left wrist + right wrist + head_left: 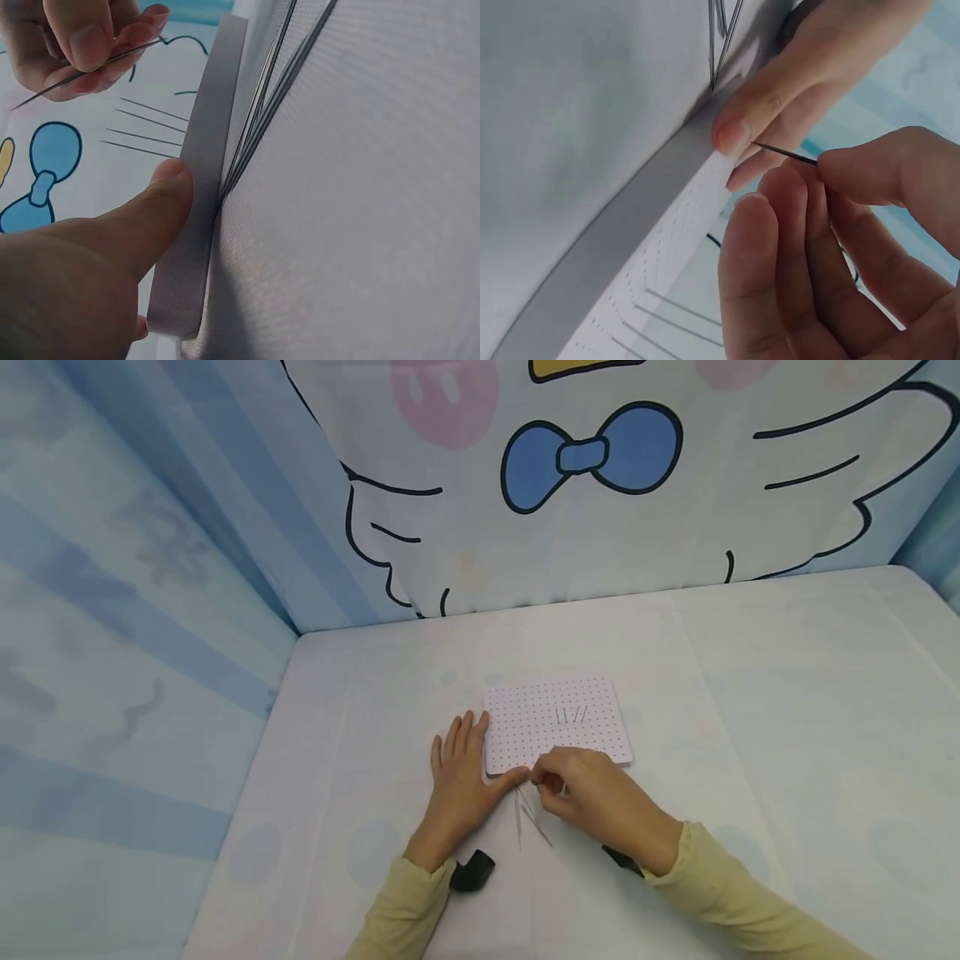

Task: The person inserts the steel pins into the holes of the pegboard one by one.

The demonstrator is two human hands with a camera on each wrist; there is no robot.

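A flat white board (525,718) dotted with small holes lies on the table. Several thin metal pins (150,124) stand in its face. My right hand (600,789), over the board's near edge, pinches one thin metal pin (784,152) between thumb and fingers; the pin sticks out on both sides in the left wrist view. Along the board's left side my left hand (465,789) lies with fingers extended, its thumb (169,184) touching the board's near edge. Loose metal pins (518,822) lie on the table just in front of that edge.
A pale cloth covers the table (787,718). Behind it hangs a curtain (450,527) printed with a cartoon and a blue bow, and another curtain (135,693) borders the left side. A black strap piece (472,871) shows at the left wrist.
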